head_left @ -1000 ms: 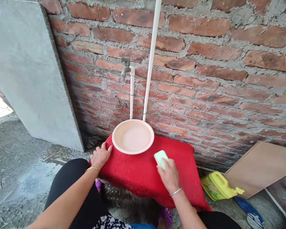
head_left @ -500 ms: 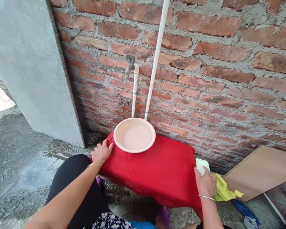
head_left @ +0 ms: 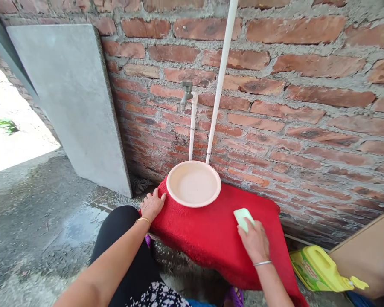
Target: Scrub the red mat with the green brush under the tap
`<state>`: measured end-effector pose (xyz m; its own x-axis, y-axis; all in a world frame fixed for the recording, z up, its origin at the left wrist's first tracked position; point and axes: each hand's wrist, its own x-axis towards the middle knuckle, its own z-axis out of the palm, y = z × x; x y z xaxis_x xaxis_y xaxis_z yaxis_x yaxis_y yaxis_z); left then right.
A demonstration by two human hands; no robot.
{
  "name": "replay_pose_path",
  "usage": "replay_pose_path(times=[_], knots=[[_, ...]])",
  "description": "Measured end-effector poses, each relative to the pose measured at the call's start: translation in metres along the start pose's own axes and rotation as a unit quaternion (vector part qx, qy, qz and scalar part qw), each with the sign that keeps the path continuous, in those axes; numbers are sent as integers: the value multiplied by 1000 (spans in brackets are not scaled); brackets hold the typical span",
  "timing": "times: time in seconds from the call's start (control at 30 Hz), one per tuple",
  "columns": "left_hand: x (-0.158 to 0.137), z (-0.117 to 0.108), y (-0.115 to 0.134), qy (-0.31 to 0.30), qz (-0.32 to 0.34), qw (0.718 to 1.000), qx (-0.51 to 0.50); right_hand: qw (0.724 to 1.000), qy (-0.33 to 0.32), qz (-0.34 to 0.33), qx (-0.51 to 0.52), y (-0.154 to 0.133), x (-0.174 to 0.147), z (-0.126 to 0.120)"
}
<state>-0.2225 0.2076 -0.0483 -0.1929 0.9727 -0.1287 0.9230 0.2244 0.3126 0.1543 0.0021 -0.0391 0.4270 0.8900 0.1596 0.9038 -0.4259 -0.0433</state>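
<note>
A pale green bar of soap (head_left: 242,217) is gripped in my right hand (head_left: 255,241), over the right part of the red cloth (head_left: 208,241). I cannot tell whether the bar touches the fabric. My left hand (head_left: 152,206) rests on the cloth's left edge with its fingers apart, holding nothing. Just to the right of it a cream plastic basin (head_left: 193,202) sits on the cloth, close to the wall. It appears to have water in it.
Above the basin a grey tap (head_left: 187,93) is fixed on a white pipe. A taller white pipe (head_left: 222,68) rises beside it along the brick wall. A grey slab (head_left: 73,106) leans at the left. A yellow jug (head_left: 320,268) lies on the floor at the right, near a brown board (head_left: 368,251).
My right hand has come leftward with the soap, from beyond the cloth's right edge to over it. My left hand stays on the cloth. The view has turned slightly left.
</note>
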Motion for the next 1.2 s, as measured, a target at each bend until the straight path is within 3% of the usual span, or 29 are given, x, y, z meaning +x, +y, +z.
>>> replay_pose_path(times=[0.1,0.17,0.23,0.37,0.43,0.5,0.57,0.73,0.8,0.87,1.07,1.13,1.2], knots=[[-2,-1,3,0,-4,1000,11,992,13,126,-4,54,12,0],[-1,-1,3,0,-9,1000,13,989,50,133,36,63,15,5],[-1,0,3,2,-11,1000,12,989,82,73,100,45,15,13],[1,2,2,5,-9,1000,13,975,74,-81,195,-35,12,27],[0,2,2,6,-8,1000,15,972,46,-111,201,-69,14,30],[0,1,2,7,-8,1000,17,975,14,-113,191,-83,18,30],[-1,1,3,7,-9,1000,19,982,-7,-94,163,-73,23,26],[-1,1,5,11,-12,1000,22,996,-8,45,77,9,40,19],[-1,2,5,13,-14,1000,21,994,7,69,89,29,45,22],[-2,2,6,15,-15,1000,20,990,16,55,130,29,48,29],[-4,0,6,18,-10,1000,15,972,12,-67,227,-32,58,43],[-4,0,5,18,-8,1000,16,973,19,-68,222,-27,68,41],[-4,0,5,19,-8,1000,16,981,22,-8,194,4,78,39]])
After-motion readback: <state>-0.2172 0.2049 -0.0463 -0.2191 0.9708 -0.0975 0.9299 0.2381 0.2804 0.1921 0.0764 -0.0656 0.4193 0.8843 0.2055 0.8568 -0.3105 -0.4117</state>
